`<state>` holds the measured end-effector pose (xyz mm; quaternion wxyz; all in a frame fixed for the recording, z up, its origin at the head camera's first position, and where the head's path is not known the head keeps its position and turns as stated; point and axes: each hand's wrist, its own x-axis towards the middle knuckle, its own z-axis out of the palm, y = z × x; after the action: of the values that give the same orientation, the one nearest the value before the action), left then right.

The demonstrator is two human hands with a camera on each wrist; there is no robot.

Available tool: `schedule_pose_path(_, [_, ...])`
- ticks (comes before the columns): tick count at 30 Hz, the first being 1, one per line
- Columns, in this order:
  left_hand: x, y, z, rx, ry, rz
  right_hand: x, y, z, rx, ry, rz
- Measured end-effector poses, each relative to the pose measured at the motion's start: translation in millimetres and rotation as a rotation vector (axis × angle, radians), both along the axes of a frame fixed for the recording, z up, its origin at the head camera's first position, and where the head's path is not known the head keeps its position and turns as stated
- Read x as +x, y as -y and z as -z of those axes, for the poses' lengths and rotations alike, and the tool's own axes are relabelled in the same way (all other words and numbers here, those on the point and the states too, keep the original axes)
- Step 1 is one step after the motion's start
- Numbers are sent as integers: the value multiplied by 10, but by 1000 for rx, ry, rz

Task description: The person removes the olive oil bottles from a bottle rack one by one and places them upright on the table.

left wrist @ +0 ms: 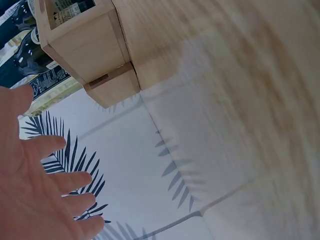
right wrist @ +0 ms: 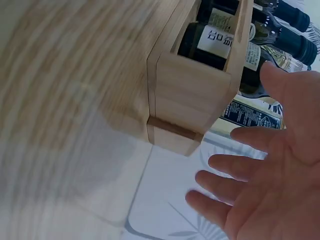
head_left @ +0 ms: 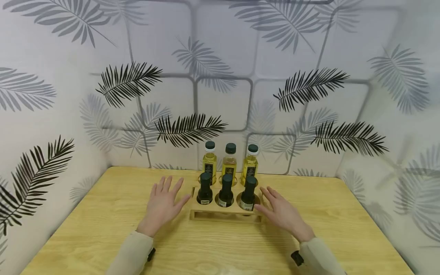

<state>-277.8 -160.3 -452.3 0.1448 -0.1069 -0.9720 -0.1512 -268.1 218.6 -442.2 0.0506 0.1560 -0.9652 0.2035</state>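
The wooden rack (head_left: pixel 213 209) is standing on the table (head_left: pixel 220 248), holding three dark bottles (head_left: pixel 226 191) in front of three yellow bottles (head_left: pixel 229 161). The left hand (head_left: pixel 163 203) and right hand (head_left: pixel 284 214), fingers extended and apart, are flanking the rack.

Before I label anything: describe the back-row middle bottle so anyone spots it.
On the wooden table, find the wooden rack. In its back row, take the yellow middle bottle. The left bottle and right bottle beside it wear white collars below their dark caps; it has none.
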Motion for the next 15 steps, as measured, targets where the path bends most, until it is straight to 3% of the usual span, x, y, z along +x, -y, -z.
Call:
schedule_pose_path(4, [35, 35, -10, 77, -13, 11, -34, 44, -3, -205, 61, -54])
schedule_pose_path(7, [22, 28, -41, 159, -19, 49, -49, 53, -10, -318, 78, -44])
schedule_pose_path(15, [-73, 4, -33, 416, 94, 112, -94, 26, 36, -344, 79, 18])
